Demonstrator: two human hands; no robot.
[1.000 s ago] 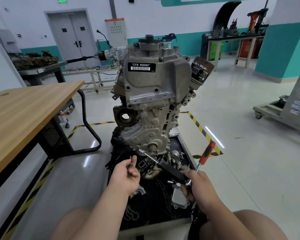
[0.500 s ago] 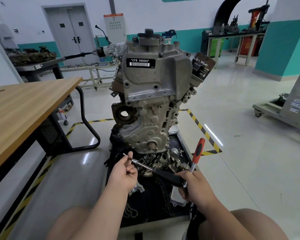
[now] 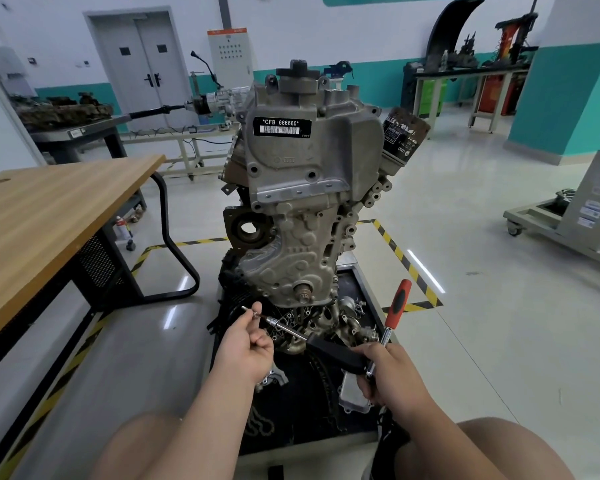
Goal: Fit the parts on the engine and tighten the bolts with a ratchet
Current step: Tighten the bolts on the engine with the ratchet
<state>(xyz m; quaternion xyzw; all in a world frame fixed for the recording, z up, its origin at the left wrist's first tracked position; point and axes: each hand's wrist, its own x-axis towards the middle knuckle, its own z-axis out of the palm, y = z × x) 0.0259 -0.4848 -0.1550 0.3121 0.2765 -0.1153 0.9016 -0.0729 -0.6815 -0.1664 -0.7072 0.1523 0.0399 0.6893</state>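
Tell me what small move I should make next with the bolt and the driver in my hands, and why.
Probably seat the bolt fully into the socket at the driver tip. Your left hand pinches the bolt right at that tip, while your right hand holds both the black-handled driver and the red-handled ratchet. Both are short of the engine, so nothing can be threaded yet.

The grey cast-aluminium engine [image 3: 302, 209] you faced stood upright; your red-and-black-handled chrome ratchet [image 3: 394, 315] angled up near right, small bolt [image 3: 249, 310] near left.
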